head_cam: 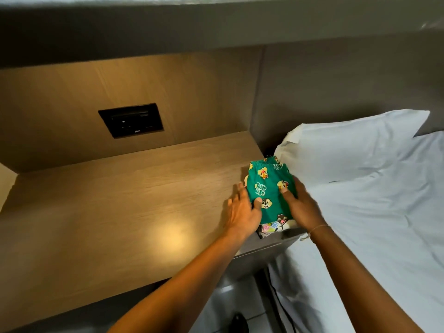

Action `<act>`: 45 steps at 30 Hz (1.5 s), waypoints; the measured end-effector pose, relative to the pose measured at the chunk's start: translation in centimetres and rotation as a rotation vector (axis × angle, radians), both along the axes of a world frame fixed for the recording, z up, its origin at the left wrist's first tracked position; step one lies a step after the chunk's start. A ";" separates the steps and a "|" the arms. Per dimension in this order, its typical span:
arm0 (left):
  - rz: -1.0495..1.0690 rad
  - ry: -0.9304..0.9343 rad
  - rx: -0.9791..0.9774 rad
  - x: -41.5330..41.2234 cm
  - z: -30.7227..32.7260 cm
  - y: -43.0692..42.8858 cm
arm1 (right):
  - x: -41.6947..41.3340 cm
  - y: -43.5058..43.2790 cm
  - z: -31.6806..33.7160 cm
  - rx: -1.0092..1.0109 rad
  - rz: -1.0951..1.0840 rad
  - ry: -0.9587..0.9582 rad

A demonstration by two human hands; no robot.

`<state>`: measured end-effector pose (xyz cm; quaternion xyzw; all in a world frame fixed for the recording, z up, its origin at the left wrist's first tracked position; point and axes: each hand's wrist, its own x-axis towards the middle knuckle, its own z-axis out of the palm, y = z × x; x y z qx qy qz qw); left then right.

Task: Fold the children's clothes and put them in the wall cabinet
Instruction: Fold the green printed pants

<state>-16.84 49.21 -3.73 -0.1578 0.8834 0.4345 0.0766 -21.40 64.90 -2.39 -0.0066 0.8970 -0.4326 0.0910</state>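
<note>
A small stack of folded children's clothes sits at the right end of a wooden shelf [108,212], next to the bed. On top lies a green garment [269,188] printed with cartoon chipmunks. Under it a white printed garment [272,228] peeks out at the near edge. My left hand [242,212] grips the stack's left side, thumb on top of the green cloth. My right hand [300,205] holds the right side, thumb on top too.
A black socket panel [131,120] is set in the wooden back wall. A dark overhang [216,27] runs above the shelf. A white pillow [348,145] and a bed with a white sheet [384,236] lie to the right. A dark cable [278,296] hangs below the shelf.
</note>
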 end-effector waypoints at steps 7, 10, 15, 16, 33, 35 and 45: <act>0.037 -0.028 0.021 -2.2 0.6 0.9 | -0.2 -2.4 -1.7 0.166 -0.029 -0.063; 0.066 0.019 0.094 -1.9 0.1 0.6 | 0.1 -3.3 -1.6 -0.060 -0.053 -0.084; 0.138 0.173 0.392 1.0 0.4 -3.4 | 3.0 -7.8 -1.4 -0.541 -0.101 -0.149; 0.164 0.214 0.435 2.2 0.6 -5.0 | 3.8 -9.3 -1.5 -0.556 -0.079 -0.143; 0.353 0.034 -0.030 15.0 -1.2 -25.4 | 11.1 -25.4 -2.1 0.173 0.338 -0.007; 0.356 0.033 -0.004 15.4 -1.1 -25.3 | 11.0 -25.3 -2.1 0.107 0.362 -0.060; 0.325 0.163 -0.013 14.4 -0.4 -22.8 | 11.6 -27.8 -0.9 0.012 0.406 -0.115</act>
